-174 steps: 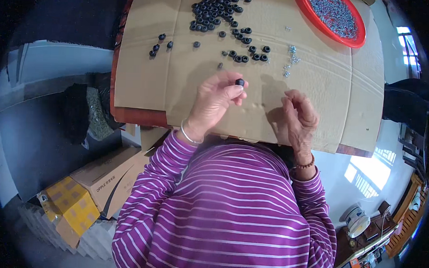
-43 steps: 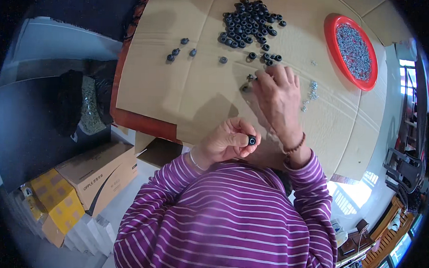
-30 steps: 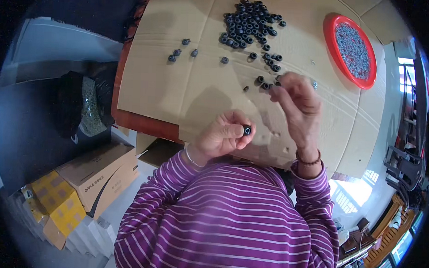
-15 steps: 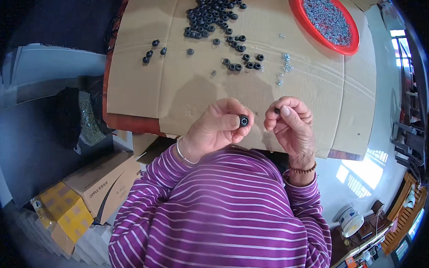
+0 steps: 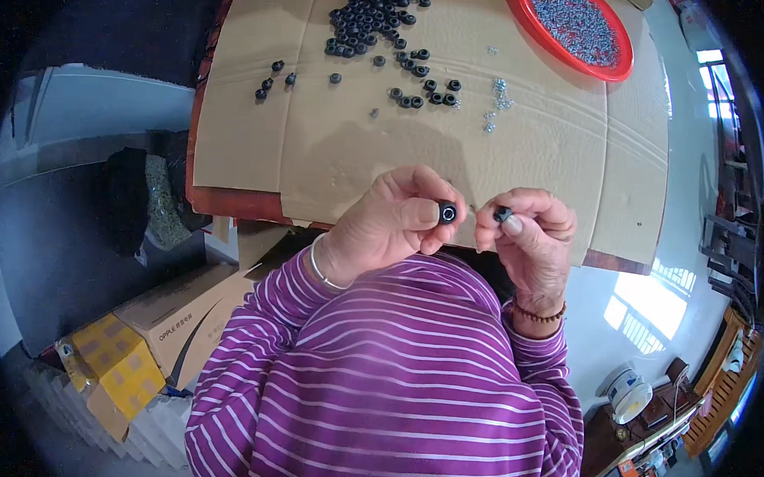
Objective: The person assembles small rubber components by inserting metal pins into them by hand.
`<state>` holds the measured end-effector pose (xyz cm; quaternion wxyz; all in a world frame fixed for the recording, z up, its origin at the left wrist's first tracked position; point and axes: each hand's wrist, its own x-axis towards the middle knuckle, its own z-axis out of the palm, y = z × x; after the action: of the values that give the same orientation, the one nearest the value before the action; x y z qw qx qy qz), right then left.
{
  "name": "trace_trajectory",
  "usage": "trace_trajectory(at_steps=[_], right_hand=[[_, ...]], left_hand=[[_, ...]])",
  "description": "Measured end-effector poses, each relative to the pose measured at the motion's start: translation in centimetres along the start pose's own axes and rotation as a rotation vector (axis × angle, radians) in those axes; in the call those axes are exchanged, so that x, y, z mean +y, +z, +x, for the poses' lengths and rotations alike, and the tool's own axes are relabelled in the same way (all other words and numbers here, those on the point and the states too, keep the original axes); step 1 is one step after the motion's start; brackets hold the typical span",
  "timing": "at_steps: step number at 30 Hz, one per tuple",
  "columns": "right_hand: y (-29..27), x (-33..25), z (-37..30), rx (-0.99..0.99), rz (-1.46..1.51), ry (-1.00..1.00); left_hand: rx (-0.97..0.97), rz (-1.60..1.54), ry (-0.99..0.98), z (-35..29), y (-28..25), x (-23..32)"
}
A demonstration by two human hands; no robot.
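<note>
Between the thumb and fingers of my left hand (image 5: 400, 210) is a black ring-shaped part (image 5: 448, 212), its round hole edged by a pale ring. My right hand (image 5: 538, 231) pinches a small dark piece (image 5: 502, 214); its exact kind is too small to make out. The two hands are close together but apart, above the near edge of the cardboard. Farther off lies a pile of similar black ring-shaped parts (image 5: 368, 23), with several more scattered nearer. To their right, small shiny metal pieces (image 5: 503, 100) lie loose.
A red round tray (image 5: 625, 64) full of tiny metal pieces stands at the far right of the cardboard sheet (image 5: 544, 168). A few black parts (image 5: 267, 83) lie apart at the left. Cardboard boxes (image 5: 177, 315) stand on the floor at lower left.
Both hands have shifted slightly right, and the right one has lowered a little. The small dark piece is turned and shows more. The things on the cardboard appear slightly higher in view.
</note>
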<state>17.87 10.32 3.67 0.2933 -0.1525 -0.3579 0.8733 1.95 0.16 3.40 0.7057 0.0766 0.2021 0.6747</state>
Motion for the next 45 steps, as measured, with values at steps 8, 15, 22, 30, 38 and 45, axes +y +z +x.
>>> trace_trajectory(at_steps=[8, 15, 22, 30, 38, 45], right_hand=[[1.1, -0.1, -0.5, -0.006, -0.281, -0.202], [0.9, -0.2, -0.2, 0.031, -0.292, -0.171], [0.3, 0.5, 0.7, -0.08, -0.507, -0.448], [0.9, 0.0, 0.9, -0.048, -0.93, -0.731], [1.1, -0.4, 0.8, -0.115, -1.091, -0.788], [1.2, -0.5, 0.7, -0.112, -1.127, -0.777]], left_hand=[[-0.059, -0.052, 0.0, -0.1, 0.1, -0.4], [0.0, 0.013, -0.01, 0.1, 0.4, -0.8], [0.0, -0.033, -0.007, 0.6, -0.4, -1.3], [-0.085, -0.099, 0.021, 1.0, -0.8, -1.5], [-0.032, 0.1, 0.032, 1.0, -0.7, -1.4], [-0.005, 0.195, 0.033, 1.0, -0.6, -1.1]])
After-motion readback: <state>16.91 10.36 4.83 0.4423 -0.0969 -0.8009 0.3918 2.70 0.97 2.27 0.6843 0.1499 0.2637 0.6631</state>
